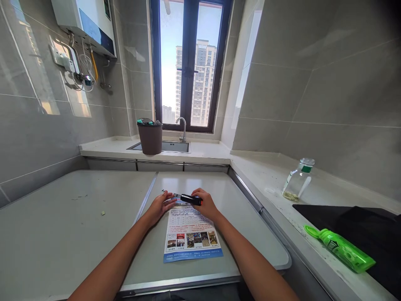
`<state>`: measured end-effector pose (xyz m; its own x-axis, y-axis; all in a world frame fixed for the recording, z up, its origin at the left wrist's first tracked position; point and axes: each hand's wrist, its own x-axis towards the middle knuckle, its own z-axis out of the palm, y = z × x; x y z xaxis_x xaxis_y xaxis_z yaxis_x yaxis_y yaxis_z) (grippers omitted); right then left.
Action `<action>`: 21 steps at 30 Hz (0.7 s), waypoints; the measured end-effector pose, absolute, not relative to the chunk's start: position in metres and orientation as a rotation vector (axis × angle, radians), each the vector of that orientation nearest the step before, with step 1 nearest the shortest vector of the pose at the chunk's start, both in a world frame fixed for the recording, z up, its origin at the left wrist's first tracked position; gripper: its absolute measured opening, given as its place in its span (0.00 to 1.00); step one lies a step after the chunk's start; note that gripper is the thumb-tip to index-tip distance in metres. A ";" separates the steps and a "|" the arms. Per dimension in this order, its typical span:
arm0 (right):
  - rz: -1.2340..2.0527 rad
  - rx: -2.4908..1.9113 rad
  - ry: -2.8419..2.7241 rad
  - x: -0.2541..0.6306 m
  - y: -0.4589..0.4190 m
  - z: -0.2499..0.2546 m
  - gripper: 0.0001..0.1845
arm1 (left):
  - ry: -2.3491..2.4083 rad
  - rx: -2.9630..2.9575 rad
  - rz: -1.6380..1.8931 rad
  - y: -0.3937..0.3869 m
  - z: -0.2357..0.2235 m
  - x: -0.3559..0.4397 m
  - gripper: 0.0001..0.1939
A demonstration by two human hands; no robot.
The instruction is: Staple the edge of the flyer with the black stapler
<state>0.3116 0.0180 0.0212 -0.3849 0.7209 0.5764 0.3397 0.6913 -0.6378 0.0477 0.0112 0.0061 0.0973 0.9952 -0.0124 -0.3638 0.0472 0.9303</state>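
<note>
A screwdriver (191, 200) with a black handle, a touch of red at its end, is held level over the top of a printed leaflet (192, 225). My right hand (205, 204) is closed around the handle. From the handle a thin metal shaft points left into the fingers of my left hand (159, 207), which are closed on it; something small shows past the fingertips. The leaflet, with text, several photos and a blue bottom band, lies flat on a pale tabletop (147, 251). Its upper part is partly hidden by the hands.
A brown bucket (150, 139) stands by the sink (175, 146) and its tap (183, 129). On the right counter (266, 175) are a glass jar (296, 182), a green bottle (344, 250) and black cloth (360, 225). A small scrap (103, 213) lies left.
</note>
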 end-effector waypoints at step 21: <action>-0.742 -0.363 -2.358 0.287 0.006 0.016 0.13 | 0.656 0.373 1.250 0.014 0.009 0.046 0.09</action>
